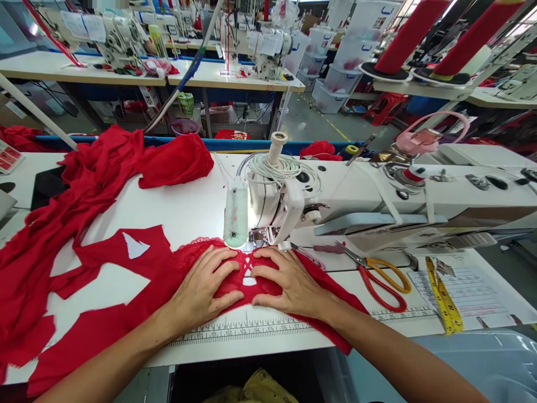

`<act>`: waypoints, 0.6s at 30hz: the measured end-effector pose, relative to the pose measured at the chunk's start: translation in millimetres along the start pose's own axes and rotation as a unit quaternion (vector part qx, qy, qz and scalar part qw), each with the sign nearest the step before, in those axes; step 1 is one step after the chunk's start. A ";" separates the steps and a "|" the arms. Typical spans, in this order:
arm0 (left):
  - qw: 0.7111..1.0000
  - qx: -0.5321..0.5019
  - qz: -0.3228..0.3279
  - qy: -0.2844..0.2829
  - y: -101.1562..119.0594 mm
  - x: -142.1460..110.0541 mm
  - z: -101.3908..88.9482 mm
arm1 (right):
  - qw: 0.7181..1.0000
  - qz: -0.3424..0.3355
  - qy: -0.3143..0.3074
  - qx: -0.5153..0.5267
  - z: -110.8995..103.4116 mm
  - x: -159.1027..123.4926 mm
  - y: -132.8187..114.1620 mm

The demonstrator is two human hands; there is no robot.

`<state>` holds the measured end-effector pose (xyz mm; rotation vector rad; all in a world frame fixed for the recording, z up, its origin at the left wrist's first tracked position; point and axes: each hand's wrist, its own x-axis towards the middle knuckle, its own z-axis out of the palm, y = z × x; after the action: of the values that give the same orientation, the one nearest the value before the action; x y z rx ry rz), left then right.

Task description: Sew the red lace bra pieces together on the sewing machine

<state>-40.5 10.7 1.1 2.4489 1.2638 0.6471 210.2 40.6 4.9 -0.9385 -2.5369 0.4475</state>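
A red lace bra (229, 285) lies spread in front of the sewing machine's presser foot (260, 236). Narrow crossed straps (248, 262) join its two halves in the middle. My left hand (205, 282) rests on the left half, its fingers apart and lightly bent on the cloth. On the right half my right hand (289, 282) lies the same way, fingers spread and palm down. Both thumbs point inward near the lower edge. The needle point is too small to make out. A printed ruler strip (247, 329) runs along the table below the bra.
Red-and-orange-handled scissors (384, 280) lie right of my hands, near a yellow measuring tape (445, 302) on a paper sheet (482, 296). Heaped red fabric (79, 196) covers the table's left side. The machine arm (356, 184) spans the right; red thread cones (411, 36) stand behind.
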 end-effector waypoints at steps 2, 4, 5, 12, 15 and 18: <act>1.000 0.001 -0.001 -0.004 -0.1 -0.4 0.5 | 1.000 0.000 -0.009 -0.006 -0.5 -0.3 -0.4; 1.000 0.005 0.000 -0.007 0.2 -0.4 0.1 | 1.000 0.002 -0.018 -0.010 -0.8 -0.4 -0.8; 1.000 0.007 0.000 -0.008 0.4 -0.2 -0.3 | 1.000 0.003 -0.024 -0.012 -0.9 -0.4 -1.0; 1.000 0.016 0.016 0.000 -0.2 0.2 -1.4 | 0.999 -0.005 -0.041 -0.026 -0.5 -0.4 -1.7; 1.000 0.017 0.016 0.000 -0.6 -0.1 -0.5 | 0.999 -0.010 -0.044 -0.021 -0.3 -0.7 -1.3; 1.000 0.019 0.019 -0.006 -0.7 -0.1 0.0 | 0.999 -0.012 -0.046 -0.015 0.0 -0.6 -1.3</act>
<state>-41.0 11.0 0.7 2.5093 1.2374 0.6244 210.0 39.2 5.3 -0.9170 -2.6419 0.4550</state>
